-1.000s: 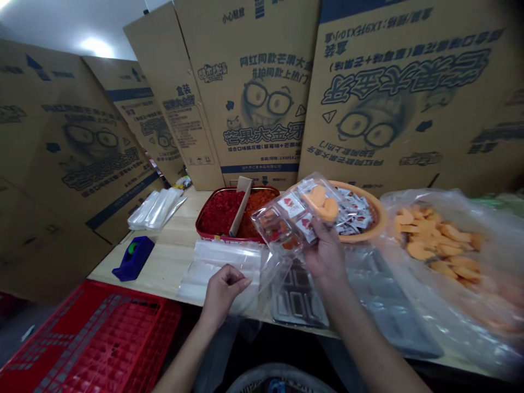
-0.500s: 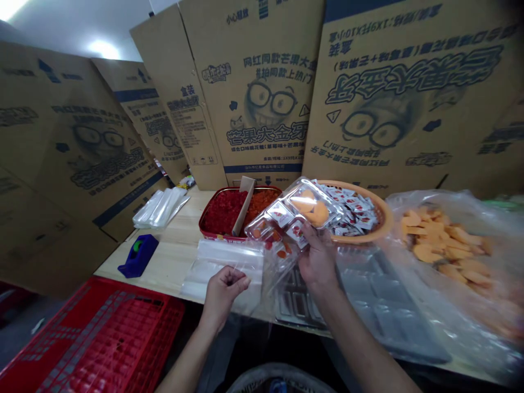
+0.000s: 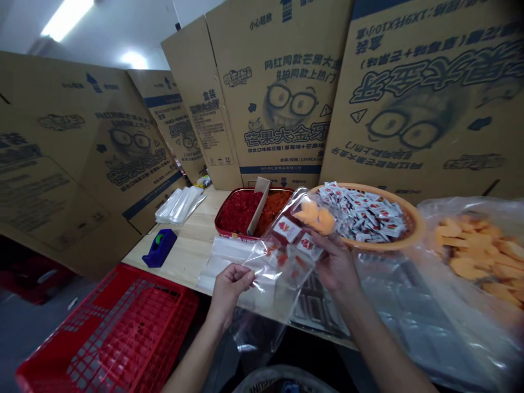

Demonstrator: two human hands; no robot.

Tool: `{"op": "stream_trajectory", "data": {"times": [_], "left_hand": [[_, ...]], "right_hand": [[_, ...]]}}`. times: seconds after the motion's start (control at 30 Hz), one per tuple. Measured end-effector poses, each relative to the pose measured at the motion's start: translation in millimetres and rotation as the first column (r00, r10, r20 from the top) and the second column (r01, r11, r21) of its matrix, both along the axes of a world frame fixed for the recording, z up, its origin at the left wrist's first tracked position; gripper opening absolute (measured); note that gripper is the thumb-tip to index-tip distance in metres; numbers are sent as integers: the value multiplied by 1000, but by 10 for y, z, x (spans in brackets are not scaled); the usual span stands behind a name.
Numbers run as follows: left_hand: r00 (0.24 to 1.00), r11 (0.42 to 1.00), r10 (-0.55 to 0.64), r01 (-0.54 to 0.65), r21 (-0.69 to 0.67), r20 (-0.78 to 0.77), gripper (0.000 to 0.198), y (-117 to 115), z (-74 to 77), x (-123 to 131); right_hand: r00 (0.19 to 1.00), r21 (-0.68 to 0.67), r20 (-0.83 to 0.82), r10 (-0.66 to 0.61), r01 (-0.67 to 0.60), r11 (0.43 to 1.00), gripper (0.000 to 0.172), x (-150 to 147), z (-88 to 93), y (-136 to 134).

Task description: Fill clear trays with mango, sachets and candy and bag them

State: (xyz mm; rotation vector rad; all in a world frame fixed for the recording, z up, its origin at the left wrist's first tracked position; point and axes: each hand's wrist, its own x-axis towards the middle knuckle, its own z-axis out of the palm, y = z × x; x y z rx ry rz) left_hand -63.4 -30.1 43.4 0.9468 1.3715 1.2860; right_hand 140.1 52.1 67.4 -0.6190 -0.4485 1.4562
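My left hand (image 3: 230,288) is closed, thumb against fingers, pinching the edge of a clear plastic bag (image 3: 258,334). The bag hangs in front of the table edge and spreads across to the right. In my right hand (image 3: 339,268) is a clear plastic tray (image 3: 300,200), tilted, its far end raised beside the basket. Orange shaped pieces (image 3: 313,217), two white printed sachets (image 3: 287,228) and red and orange bits lie in its compartments. Bag film overlaps the tray's near end; how far the tray sits inside I cannot tell.
Behind stand a red tin (image 3: 239,213) of red and orange bits with a cardboard divider, and an orange basket (image 3: 417,226) of sachets. Bagged orange pieces (image 3: 470,251), empty trays (image 3: 413,295), flat bags (image 3: 180,204), a blue tape dispenser (image 3: 160,248) and a red crate (image 3: 118,333) surround these.
The view has turned left, so everything sits farther right. The bag now looks spread wider between my hands and hangs lower. Both hands keep their holds.
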Motion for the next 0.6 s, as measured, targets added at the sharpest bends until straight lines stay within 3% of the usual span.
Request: {"op": "stream_trajectory", "data": {"times": [0.17, 0.27, 0.4, 0.5, 0.6], "left_hand": [[980, 979, -195, 192, -62, -47, 32, 43, 161, -31], [982, 976, -189, 187, -112, -6, 33, 107, 250, -52], [966, 980, -169, 186, -72, 196, 27, 155, 252, -50], [936, 985, -135, 162, -56, 324, 27, 131, 193, -26], [908, 984, -104, 152, -88, 406, 28, 92, 125, -13]], "right_hand": [[991, 11, 30, 132, -132, 991, 35, -100, 11, -34], [970, -27, 44, 241, -240, 970, 35, -173, 38, -90], [930, -20, 103, 352, -352, 936, 35, -233, 55, -164], [931, 49, 153, 332, -342, 938, 42, -227, 75, -150], [964, 100, 178, 195, -215, 972, 59, -202, 100, -72]]}}
